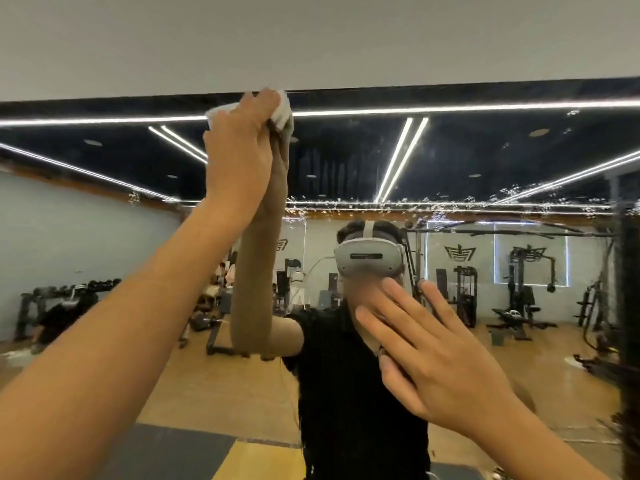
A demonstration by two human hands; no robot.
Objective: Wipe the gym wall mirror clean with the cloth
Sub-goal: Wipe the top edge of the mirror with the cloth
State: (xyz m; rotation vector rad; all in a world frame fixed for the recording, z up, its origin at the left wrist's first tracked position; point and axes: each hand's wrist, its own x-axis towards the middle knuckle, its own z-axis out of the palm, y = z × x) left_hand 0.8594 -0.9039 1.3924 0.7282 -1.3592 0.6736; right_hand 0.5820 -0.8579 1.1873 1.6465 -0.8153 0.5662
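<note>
Reaching the top of the mirror (485,161), the left hand (239,143) grips the bunched cloth (284,109) to wipe; lower, the right hand (436,358), fingers spread, likely braces.

A black cable machine (519,278) stands on a wooden floor (540,375). Far to its left sits a dumbbell rack (100,285). Light strips (401,157) run above it.

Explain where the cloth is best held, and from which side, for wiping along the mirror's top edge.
Probably the bunched middle of the cloth, taken from the room side, as the left hand grips it. It is wadded into a lump against the mirror, with ends sticking out either side of the hand, so fingers curled over its back press its face on the glass.
</note>
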